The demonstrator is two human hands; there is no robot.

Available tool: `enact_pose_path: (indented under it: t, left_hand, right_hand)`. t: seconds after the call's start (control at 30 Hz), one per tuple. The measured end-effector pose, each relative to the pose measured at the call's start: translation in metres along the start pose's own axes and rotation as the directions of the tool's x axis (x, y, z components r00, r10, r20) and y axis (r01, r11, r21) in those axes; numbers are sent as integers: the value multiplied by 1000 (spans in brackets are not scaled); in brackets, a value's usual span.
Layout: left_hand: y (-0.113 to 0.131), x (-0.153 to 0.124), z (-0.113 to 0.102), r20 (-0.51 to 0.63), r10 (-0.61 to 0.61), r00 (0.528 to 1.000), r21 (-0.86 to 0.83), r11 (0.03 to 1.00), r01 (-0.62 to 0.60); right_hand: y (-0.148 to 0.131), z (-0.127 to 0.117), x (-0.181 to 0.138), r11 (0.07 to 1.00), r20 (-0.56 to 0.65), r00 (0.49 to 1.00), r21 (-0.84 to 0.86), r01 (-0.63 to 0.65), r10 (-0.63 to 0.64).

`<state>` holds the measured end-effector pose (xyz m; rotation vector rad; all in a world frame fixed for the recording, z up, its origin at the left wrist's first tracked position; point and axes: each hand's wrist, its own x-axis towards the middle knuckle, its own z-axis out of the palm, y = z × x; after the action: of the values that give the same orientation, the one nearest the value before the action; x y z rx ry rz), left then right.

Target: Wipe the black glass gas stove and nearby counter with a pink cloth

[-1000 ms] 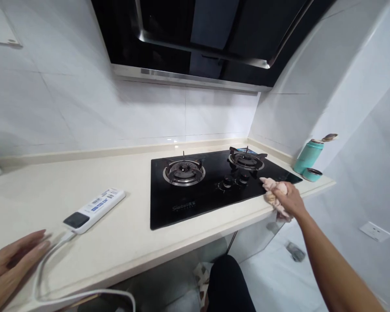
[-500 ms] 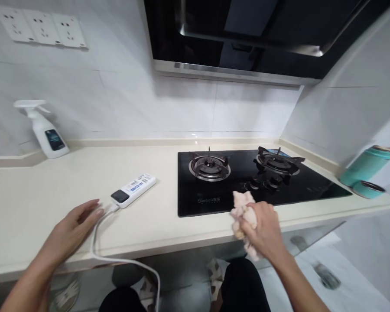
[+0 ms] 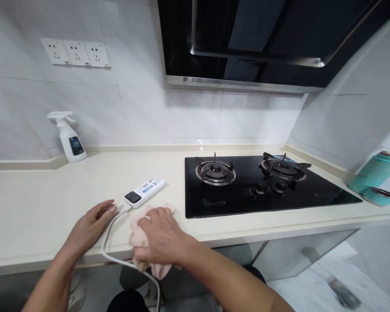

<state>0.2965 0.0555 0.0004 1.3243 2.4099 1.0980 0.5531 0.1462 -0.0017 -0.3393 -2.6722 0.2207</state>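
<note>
My right hand [image 3: 160, 236] is closed on a crumpled pale pink cloth [image 3: 137, 232], pressing it onto the cream countertop [image 3: 52, 195] near its front edge, left of the black gas hob [image 3: 263, 190]. My left hand [image 3: 92, 223] lies flat on the counter with fingers stretched out, its fingertips close to the white cable [image 3: 108, 242] of a white power strip [image 3: 145, 191]. The cable hangs over the counter's front edge, and the cloth lies right beside it.
A white spray bottle [image 3: 68, 136] stands against the back wall at the left. Wall sockets [image 3: 74, 53] sit above it. A black range hood [image 3: 263, 39] hangs over the hob. A teal flask [image 3: 375, 171] and its cap [image 3: 379, 196] stand at the far right.
My right hand has swept the cloth leftward from the hob's front edge along the counter to beside the power strip cable. The view has turned left. My left hand has stayed flat.
</note>
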Motion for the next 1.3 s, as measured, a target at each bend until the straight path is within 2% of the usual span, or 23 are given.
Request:
enact_pose_path:
  t: [0.07, 0.13, 0.27, 0.4, 0.5, 0.57, 0.67, 0.73, 0.8, 0.93, 0.97, 1.03, 1.13, 1.2, 1.3]
  left_hand:
    - [2, 1, -1, 0, -16, 1000, 31, 999, 16]
    - [4, 1, -1, -7, -20, 1000, 55, 998, 21]
    - [0, 5, -1, -5, 16, 1000, 75, 997, -16]
    - [-13, 12, -1, -6, 13, 1000, 101, 995, -12]
    - [-21, 17, -1, -2, -7, 1000, 113, 994, 7]
    - [-24, 19, -1, 4, -28, 1000, 116, 993, 27]
    - [-26, 19, 1, 1, -27, 1000, 83, 996, 27]
    - [-27, 19, 2, -8, -11, 1000, 55, 998, 11]
    - [-29, 19, 3, -20, -2, 1000, 41, 999, 3]
    - [-34, 21, 5, -21, 4, 1000, 70, 998, -3]
    - [-35, 22, 5, -15, 9, 1000, 76, 997, -7]
    - [-38, 23, 5, -4, 16, 1000, 75, 997, -16]
    - [-39, 22, 5, 4, 26, 1000, 58, 998, -26]
    - [-37, 21, 5, 8, 27, 1000, 55, 998, -28]
    - [-31, 19, 5, 1, -5, 1000, 46, 999, 4]
  right_hand:
    - [-6, 4, 12, 998, 44, 997, -11, 56, -56]
    - [-9, 5, 11, 995, 36, 996, -47, 85, -83]
    - [3, -1, -24, 993, -46, 995, -85, 80, -84]
    - [36, -23, -77, 999, -68, 997, 2, -47, 47]
    - [67, -43, -124, 976, -140, 969, 99, -192, 205]
    - [88, -56, -160, 945, -232, 918, 137, -298, 323]
    - [118, -75, -208, 870, -376, 785, 181, -458, 492]
    - [133, -91, -228, 801, -404, 693, 258, -539, 597]
    - [144, -108, -233, 771, -423, 646, 314, -553, 636]
    - [169, -132, -206, 863, -566, 658, 243, -444, 498]
    - [178, -133, -195, 869, -551, 677, 232, -436, 487]
    - [194, -128, -174, 847, -447, 723, 210, -488, 527]
    - [210, -113, -153, 806, -286, 763, 69, -587, 580]
    - [208, -103, -147, 808, -273, 782, -28, -588, 559]
    - [184, -95, -147, 855, -263, 834, -57, -515, 485]
